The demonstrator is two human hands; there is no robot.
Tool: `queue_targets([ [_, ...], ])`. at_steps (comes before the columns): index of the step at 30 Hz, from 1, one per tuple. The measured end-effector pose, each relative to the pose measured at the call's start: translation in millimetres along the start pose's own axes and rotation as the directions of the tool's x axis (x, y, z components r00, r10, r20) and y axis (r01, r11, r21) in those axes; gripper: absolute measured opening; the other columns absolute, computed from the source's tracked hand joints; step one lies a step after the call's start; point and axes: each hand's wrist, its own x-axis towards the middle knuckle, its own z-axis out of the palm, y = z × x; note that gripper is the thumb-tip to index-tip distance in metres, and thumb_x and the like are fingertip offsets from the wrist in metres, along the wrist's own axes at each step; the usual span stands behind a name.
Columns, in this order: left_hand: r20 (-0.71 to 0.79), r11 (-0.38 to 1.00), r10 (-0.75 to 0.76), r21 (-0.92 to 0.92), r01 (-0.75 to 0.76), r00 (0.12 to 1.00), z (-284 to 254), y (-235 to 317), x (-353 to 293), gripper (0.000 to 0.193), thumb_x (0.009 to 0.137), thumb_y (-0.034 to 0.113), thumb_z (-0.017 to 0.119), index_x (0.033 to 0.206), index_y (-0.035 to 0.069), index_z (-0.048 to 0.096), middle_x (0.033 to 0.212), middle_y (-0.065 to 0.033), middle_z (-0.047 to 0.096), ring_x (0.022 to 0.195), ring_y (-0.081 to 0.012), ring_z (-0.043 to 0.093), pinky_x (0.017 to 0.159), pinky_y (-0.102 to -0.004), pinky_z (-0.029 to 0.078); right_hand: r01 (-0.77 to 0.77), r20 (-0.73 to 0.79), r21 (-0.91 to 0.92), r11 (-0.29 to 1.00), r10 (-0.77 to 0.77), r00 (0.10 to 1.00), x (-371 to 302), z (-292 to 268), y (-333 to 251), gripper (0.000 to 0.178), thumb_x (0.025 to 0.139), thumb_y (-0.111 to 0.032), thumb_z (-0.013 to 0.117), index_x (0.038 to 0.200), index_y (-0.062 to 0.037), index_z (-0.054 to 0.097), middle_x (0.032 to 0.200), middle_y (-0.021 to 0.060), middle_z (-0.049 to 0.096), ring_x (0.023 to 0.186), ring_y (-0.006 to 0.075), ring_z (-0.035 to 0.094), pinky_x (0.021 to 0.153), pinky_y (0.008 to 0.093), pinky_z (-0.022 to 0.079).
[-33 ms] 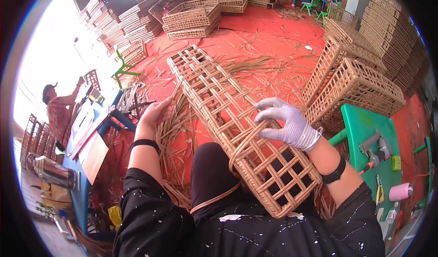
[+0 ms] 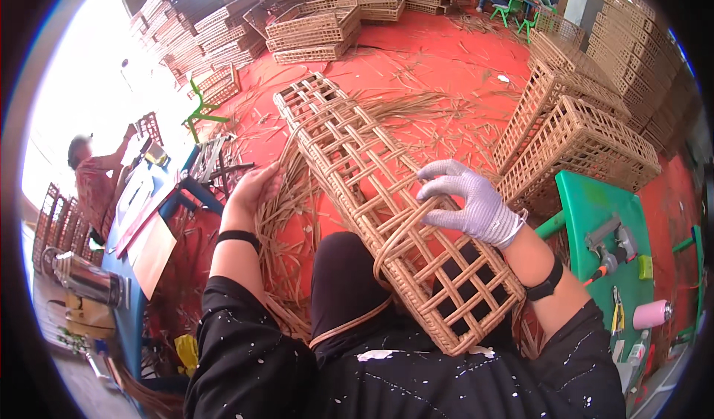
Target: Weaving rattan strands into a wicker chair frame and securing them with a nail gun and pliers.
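A long woven rattan basket (image 2: 370, 188) lies slantwise across my lap, its open-lattice side facing up and its far end pointing up and left. My right hand (image 2: 468, 203), in a pale knitted glove, has its fingers curled on the lattice's right side, gripping the basket beside a looped strand (image 2: 398, 234). My bare left hand (image 2: 256, 187) is left of the basket, fingers pinched on a thin rattan strand (image 2: 288, 151) that runs up to the basket's far part. Another length of strand (image 2: 349, 324) crosses my thigh to the basket's near end.
Cut strands (image 2: 282, 233) litter the red floor. At right, a green stool (image 2: 595, 188) carries tools and a pink flask (image 2: 651, 314); finished-looking baskets (image 2: 576, 151) stand behind it. A blue table (image 2: 134, 300) with a metal jug (image 2: 89, 278) is at left, where another person (image 2: 97, 185) works.
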Motion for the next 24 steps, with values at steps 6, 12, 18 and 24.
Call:
queue_targets([
  [6, 0.003, 0.996, 0.039, 0.077, -0.039, 0.999, -4, -54, -29, 0.033, 0.096, 0.026, 0.056, 0.119, 0.004, 0.06, 0.108, -0.0037, 0.066, 0.094, -0.0087, 0.059, 0.079, -0.0219, 0.047, 0.086, -0.014, -0.007, 0.996, -0.086, 0.996, -1, -1, -1, 0.031, 0.071, -0.025, 0.081, 0.093, -0.0086, 0.067, 0.104, 0.0079, 0.062, 0.106, 0.0259, 0.058, 0.093, 0.0369, 0.046],
  [12, -0.262, 0.932, 0.361, 0.142, -0.334, 0.895, -22, -90, -53, 0.043, 0.089, 0.006, 0.058, 0.13, 0.0, 0.052, 0.127, -0.0082, 0.056, 0.109, -0.0172, 0.056, 0.095, -0.0299, 0.043, 0.159, 0.054, -0.095, 0.983, -0.155, 0.987, 4, -2, -12, 0.033, 0.072, -0.03, 0.081, 0.094, -0.0106, 0.067, 0.105, 0.0064, 0.063, 0.113, 0.0277, 0.055, 0.1, 0.0424, 0.04],
  [18, 0.079, 0.791, 0.538, 0.294, -0.536, 0.839, 107, -25, -145, 0.03, 0.096, 0.013, 0.053, 0.121, -0.003, 0.056, 0.105, -0.0075, 0.066, 0.1, -0.0152, 0.061, 0.089, -0.0289, 0.047, 0.115, 0.115, -0.048, 0.992, -0.109, 0.987, 5, -2, -4, 0.026, 0.074, -0.027, 0.079, 0.088, -0.0093, 0.067, 0.103, 0.0055, 0.064, 0.115, 0.0302, 0.054, 0.101, 0.0431, 0.038],
  [24, 0.468, 0.772, 0.479, 0.179, -0.61, 0.743, 190, -13, -203, 0.039, 0.096, 0.013, 0.054, 0.131, -0.003, 0.047, 0.113, -0.0091, 0.057, 0.107, -0.0163, 0.055, 0.095, -0.0297, 0.041, -0.133, 0.18, 0.346, 0.929, 0.073, 0.981, 14, -7, -32, 0.011, 0.08, -0.01, 0.072, 0.08, -0.0055, 0.061, 0.085, 0.0043, 0.063, 0.104, 0.0213, 0.057, 0.1, 0.0409, 0.04],
])
